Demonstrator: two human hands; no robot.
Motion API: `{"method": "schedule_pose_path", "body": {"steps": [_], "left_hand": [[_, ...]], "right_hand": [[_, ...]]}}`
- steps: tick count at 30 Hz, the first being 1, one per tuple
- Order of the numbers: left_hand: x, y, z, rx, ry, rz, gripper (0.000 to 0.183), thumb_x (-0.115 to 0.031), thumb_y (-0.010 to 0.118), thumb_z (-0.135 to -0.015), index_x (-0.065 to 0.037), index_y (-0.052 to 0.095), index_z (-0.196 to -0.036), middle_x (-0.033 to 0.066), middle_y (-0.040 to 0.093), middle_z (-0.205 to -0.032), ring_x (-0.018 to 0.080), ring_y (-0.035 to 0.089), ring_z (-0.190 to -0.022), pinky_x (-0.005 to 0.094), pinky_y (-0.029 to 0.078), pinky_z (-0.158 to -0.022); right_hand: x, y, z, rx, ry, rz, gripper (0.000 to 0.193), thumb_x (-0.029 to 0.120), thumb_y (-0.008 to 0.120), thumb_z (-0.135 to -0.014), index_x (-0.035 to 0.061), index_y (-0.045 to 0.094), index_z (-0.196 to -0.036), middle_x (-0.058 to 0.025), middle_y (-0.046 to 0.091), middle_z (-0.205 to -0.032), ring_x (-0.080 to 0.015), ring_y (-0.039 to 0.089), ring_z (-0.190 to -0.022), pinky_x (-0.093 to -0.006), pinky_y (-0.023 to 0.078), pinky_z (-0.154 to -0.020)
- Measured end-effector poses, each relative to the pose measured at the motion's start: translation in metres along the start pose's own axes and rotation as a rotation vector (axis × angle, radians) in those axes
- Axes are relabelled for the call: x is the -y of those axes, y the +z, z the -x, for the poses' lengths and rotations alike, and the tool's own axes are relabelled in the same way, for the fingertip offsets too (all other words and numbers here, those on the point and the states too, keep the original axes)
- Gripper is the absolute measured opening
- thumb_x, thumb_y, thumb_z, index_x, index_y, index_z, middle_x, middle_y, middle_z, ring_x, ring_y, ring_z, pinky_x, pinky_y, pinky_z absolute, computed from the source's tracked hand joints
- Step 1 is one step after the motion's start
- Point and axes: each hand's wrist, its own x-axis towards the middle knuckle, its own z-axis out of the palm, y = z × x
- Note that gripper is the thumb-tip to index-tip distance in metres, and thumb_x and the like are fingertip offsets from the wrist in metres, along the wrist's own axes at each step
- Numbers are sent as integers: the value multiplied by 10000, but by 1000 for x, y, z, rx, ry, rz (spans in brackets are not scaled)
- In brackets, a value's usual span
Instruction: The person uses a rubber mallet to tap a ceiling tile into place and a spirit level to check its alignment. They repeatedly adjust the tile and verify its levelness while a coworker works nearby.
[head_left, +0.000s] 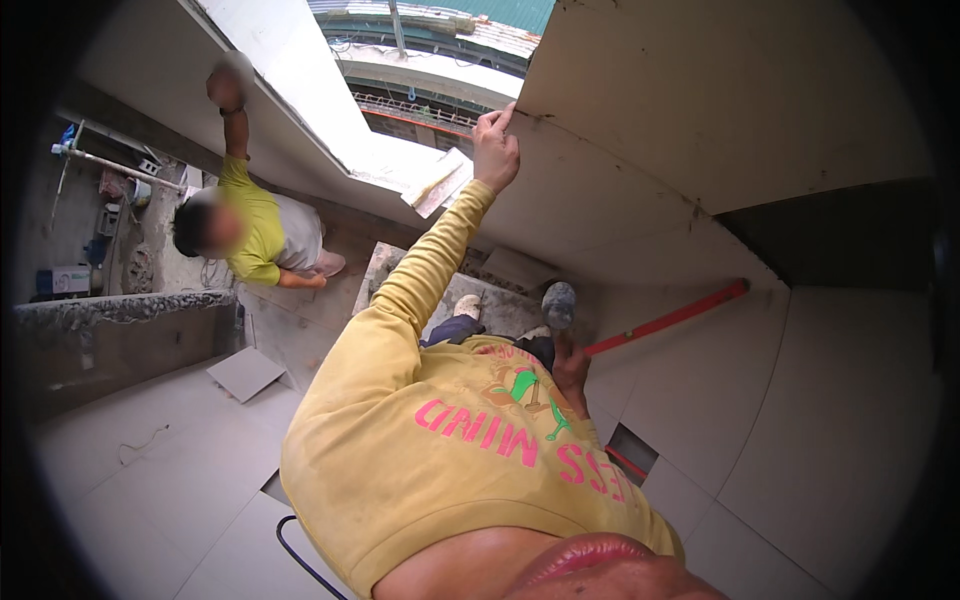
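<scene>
level (670, 320), long and red, lies on the floor side at two o'clock from your right hand (572, 368), its long axis running from eight o'clock to two. that hand is much the nearer; its near end sits just beside your fingers, and you can't tell here whether they touch it or what they are closed on. a bluish rounded object (558, 305) stands at twelve o'clock from the same hand.

your left hand (496, 150) is well apart from the level, which lies between four and five o'clock from it. its index finger stretches toward one o'clock, at the wall panel (620, 120)'s edge, apart from the other, curled fingers.
</scene>
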Motion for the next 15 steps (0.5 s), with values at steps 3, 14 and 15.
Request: {"method": "schedule_pose_path", "body": {"steps": [3, 14, 15], "left_hand": [[-1, 2, 1, -5, -23, -67, 634, -20, 509, -794, -115, 577, -1417, 188, 547, -1192, 347, 494, -1126, 447, 371, -1047], [-13, 4, 10, -51, -59, -198, 546, -122, 529, -876, -161, 580, -1418, 191, 554, -1194, 347, 499, -1157, 434, 383, -1067], [-12, 7, 10, -54, -70, -218, 558, -109, 528, -864, -167, 582, -1416, 188, 562, -1185, 346, 505, -1151, 436, 389, -1065]], "right_hand": [[-9, -1, 1, 24, 52, 14, 552, 517, 607, -954, -30, 680, -954, -294, 664, -842, -493, 659, -859, -505, 495, -691], [-109, -2, -19, 460, 119, 338, 549, 482, 644, -911, -48, 699, -1049, -310, 690, -958, -488, 660, -971, -523, 517, -823], [-125, -4, -20, 494, 104, 344, 547, 478, 646, -908, -48, 702, -1049, -311, 691, -970, -485, 660, -982, -524, 517, -837]]}}
